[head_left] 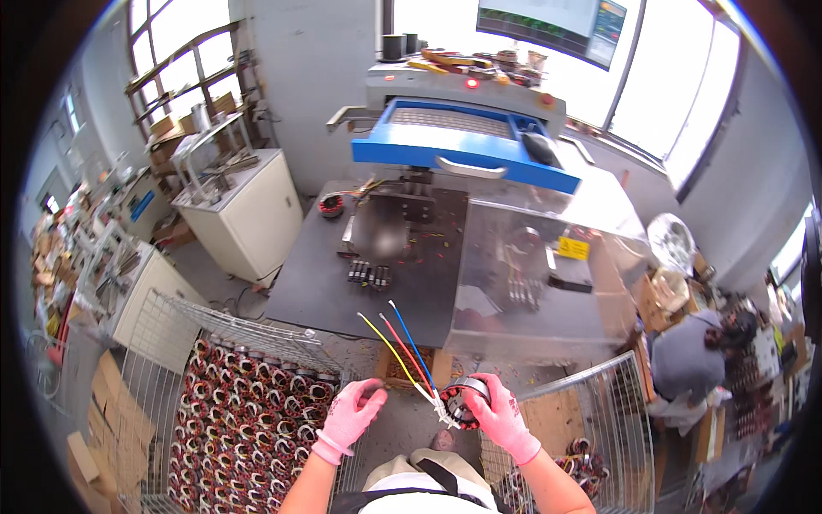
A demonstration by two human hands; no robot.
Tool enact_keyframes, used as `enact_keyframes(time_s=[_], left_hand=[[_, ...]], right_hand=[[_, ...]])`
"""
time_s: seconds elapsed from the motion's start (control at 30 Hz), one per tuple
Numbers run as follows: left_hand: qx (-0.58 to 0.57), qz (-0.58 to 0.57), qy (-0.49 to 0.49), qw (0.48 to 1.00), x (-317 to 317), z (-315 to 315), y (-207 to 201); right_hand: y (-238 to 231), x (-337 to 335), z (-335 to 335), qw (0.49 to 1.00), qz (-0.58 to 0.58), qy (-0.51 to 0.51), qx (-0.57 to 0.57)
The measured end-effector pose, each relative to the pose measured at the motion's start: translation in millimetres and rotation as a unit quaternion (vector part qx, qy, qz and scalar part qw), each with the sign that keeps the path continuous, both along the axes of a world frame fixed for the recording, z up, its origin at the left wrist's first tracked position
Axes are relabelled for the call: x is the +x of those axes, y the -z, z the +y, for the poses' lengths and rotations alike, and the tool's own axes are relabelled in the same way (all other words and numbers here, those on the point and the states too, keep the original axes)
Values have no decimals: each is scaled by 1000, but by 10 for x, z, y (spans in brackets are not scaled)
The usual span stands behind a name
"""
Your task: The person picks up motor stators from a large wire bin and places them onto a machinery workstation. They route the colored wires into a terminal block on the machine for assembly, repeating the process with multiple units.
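Note:
My right hand [503, 418], in a pink glove, is closed around a motor stator [463, 404], a round ring with dark metal and red windings. From the stator's near left side rise yellow, red and blue lead wires [408, 349], with white sleeving at their base. My left hand [349, 420], also gloved in pink, is left of the wires and apart from them. Its fingers are loosely bent with a gap to the thumb, and I see nothing in them.
A wire basket [330, 364] full of stators stands at left; another basket [591, 373] with cardboard and several stators is at right. Ahead is a dark worktable [317, 291] with a blue-framed machine [402, 152] and a clear guard [479, 325]. A person [689, 355] works at far right.

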State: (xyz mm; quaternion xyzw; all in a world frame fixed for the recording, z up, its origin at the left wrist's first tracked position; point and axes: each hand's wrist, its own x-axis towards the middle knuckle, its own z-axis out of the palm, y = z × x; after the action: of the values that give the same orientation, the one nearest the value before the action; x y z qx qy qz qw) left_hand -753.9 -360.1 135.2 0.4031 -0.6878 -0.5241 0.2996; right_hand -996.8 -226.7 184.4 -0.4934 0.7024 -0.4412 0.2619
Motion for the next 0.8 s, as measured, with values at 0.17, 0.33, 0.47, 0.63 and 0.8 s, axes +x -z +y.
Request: enact_keyframes(time_s=[0.17, 0.33, 0.47, 0.63, 0.8], left_hand=[[242, 231, -126, 934, -434, -721, -806], [182, 235, -280, 913, -266, -1317, -630], [131, 243, -243, 930, 17, -1611, -298], [167, 228, -99, 954, -114, -2241, 178], [107, 192, -47, 974, -511, -2897, 603]], right_hand=[[-218, -2, -710, 997, -13, -66, 29], [-189, 121, -1611, 978, 183, -102, -6], [341, 117, -2522, 974, 213, -75, -21], [596, -78, -3750, 968, 244, -29, -57], [714, -427, -4588, 965, 259, -15, -30]])
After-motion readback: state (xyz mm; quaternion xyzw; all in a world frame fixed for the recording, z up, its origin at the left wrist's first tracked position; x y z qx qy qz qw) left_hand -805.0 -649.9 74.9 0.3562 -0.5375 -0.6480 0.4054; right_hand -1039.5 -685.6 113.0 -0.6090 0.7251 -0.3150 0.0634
